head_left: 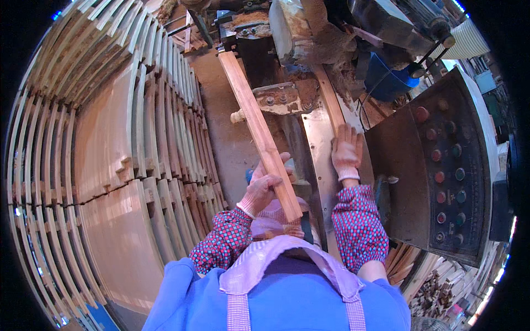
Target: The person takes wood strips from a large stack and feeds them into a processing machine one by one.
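My left hand [263, 190], in a light glove, is closed around the lower part of a long wooden strip [251, 113]. The strip slants up and to the left in front of me, clear of the machine's bed. My right hand [347, 150], in a pale knit glove, lies with its fingers stretched forward on the metal machine bed [317, 144]. Its fingertips are at the near end of a second wooden strip [329, 99], whose far end goes out of sight under the dusty machine head [323, 41].
Stacked wooden boards [110, 138] rise close on my left. A control panel [447, 165] with red and green buttons stands on my right. Beyond it are a blue bucket [389, 80] and belt-driven parts. Wood offcuts [447, 284] lie at the lower right. Sawdust covers the floor [215, 94].
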Demonstrator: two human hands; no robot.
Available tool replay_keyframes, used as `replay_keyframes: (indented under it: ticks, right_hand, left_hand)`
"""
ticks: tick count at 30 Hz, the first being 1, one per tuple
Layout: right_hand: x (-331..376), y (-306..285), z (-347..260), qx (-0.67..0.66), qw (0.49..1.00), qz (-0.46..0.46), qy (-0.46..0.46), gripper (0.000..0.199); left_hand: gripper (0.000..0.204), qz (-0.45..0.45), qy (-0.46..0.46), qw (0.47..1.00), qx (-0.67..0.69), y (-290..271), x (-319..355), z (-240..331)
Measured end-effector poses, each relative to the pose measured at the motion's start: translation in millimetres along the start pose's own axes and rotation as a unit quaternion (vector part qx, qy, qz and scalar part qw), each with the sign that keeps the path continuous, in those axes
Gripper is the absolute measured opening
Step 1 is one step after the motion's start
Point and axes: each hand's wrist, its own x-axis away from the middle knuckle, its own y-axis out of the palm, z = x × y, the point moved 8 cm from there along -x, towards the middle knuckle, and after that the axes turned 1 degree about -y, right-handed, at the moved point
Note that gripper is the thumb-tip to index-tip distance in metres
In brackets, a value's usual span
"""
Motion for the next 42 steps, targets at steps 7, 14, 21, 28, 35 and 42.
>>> replay_keyframes:
  ticks: [7,14,21,28,35,42]
  right_hand:
    - [61,-78,-96,-0.704,0.639,-0.294,0.101,0.073]
    - [69,-91,-93,-0.557,0.810,-0.179,0.042,0.084]
    - [-95,-24,-98,-0.048,0.985,-0.130,-0.107,0.047]
    - [-59,-72,-70,-0.052,0.977,-0.142,-0.153,0.047]
    - [115,-138,26,-0.363,0.923,-0.128,-0.017,0.075]
    - [291,-142,23,-0.252,0.932,-0.195,0.173,0.054]
  left_hand:
    - [0.070,-0.002,0.027,0.998,-0.049,10,4,0]
    - [0.082,-0.004,-0.016,0.974,-0.224,-2,7,-21]
    - [0.075,-0.047,-0.131,0.935,-0.326,-13,21,-53]
    - [0.069,0.056,-0.134,0.949,-0.279,-64,33,-59]
    - [0.058,0.132,0.189,0.612,-0.757,-41,61,143]
    - [0.076,0.390,0.135,0.212,-0.886,-151,80,434]
